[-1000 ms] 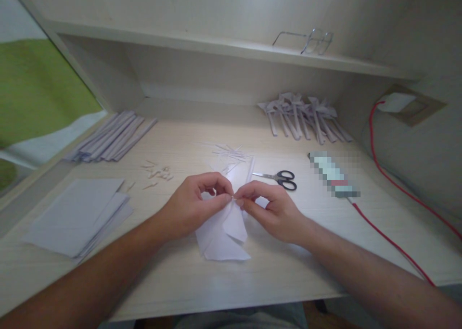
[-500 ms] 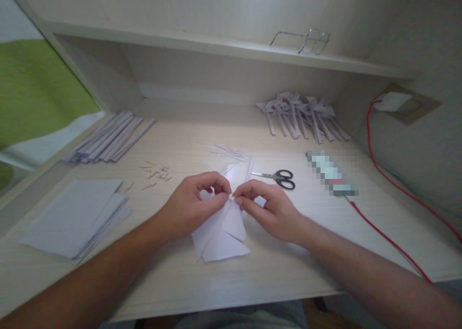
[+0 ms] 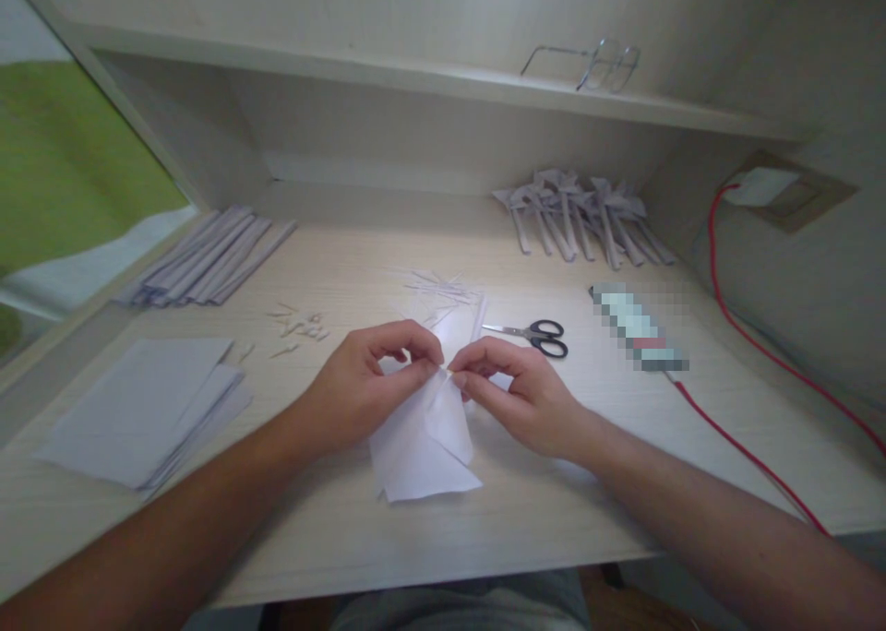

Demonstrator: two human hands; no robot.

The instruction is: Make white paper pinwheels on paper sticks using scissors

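Note:
My left hand (image 3: 377, 382) pinches the top of a cut and folded white paper piece (image 3: 429, 451), whose loose flaps hang toward me. Facing it, my right hand (image 3: 516, 391) has thumb and forefinger closed on a tiny pale stick (image 3: 450, 371) at the paper's gathered point; most of it is hidden by the fingertips. Beyond my hands lie thin paper strips (image 3: 443, 288) and a narrow rolled paper stick (image 3: 479, 315). Black-handled scissors (image 3: 536, 334) rest just past my right hand.
Left: a stack of paper sheets (image 3: 138, 410), rolled paper sticks (image 3: 208, 257) and short stick pieces with white bits (image 3: 301, 327). Back right: paper pinwheels (image 3: 571, 207). A blurred phone (image 3: 640, 328) with a red cable (image 3: 751, 470) lies right. Eyeglasses (image 3: 609, 66) sit on the shelf (image 3: 415, 82).
Both hands stay at the paper's gathered point, fingertips shifting only slightly. The paper's flaps have turned a little, and the whole view has tilted slightly.

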